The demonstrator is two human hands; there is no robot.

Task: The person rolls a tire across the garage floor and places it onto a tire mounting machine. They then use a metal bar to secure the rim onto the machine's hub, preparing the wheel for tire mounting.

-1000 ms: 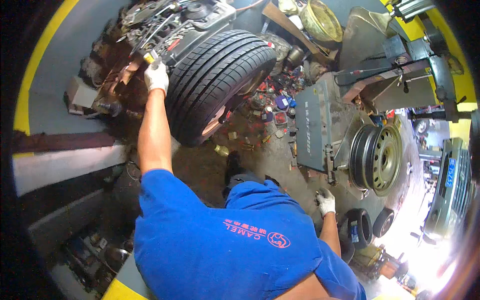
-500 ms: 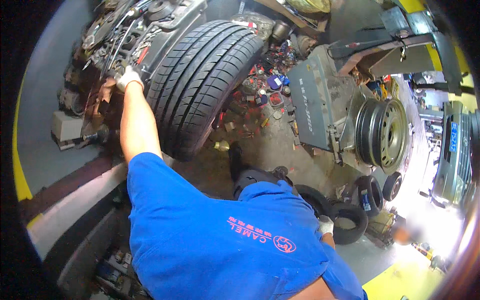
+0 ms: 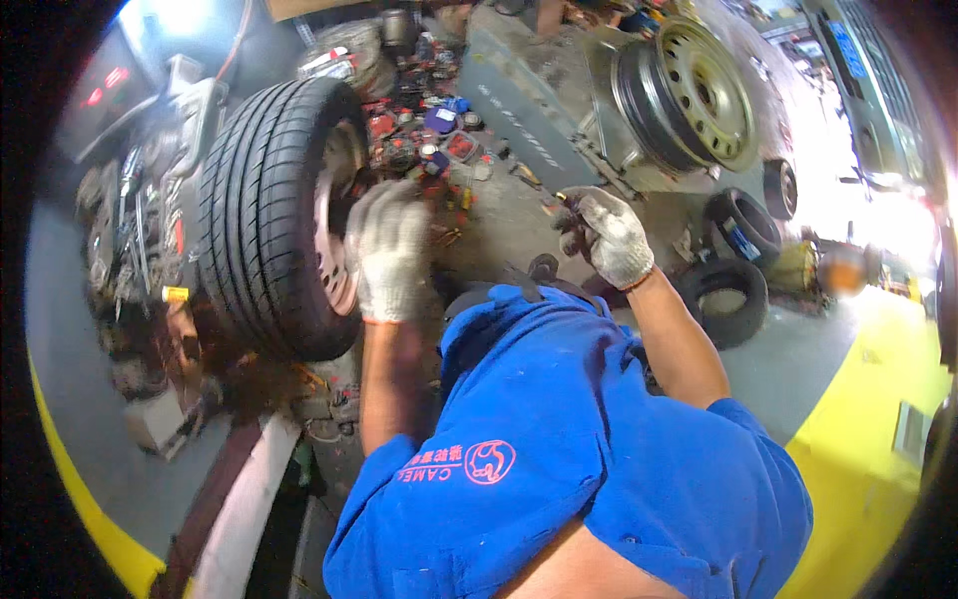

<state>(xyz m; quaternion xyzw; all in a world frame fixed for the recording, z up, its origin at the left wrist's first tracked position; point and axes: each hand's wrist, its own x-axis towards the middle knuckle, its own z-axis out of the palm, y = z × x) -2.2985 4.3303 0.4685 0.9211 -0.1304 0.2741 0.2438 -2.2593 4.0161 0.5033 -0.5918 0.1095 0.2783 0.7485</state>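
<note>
Go slow nr the treaded car tyre (image 3: 264,215) just L of your L hand (image 3: 389,252) (blurred, can't tell grip), R hand (image 3: 614,240) part-curled, contents unclear.

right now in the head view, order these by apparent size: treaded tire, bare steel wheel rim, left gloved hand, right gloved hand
1. Treaded tire
2. Bare steel wheel rim
3. Left gloved hand and right gloved hand: too alike to rank, left one blurred

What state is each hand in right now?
Left hand: blurred; cannot tell if open or closed.
Right hand: partly curled; cannot tell if holding anything.
</note>
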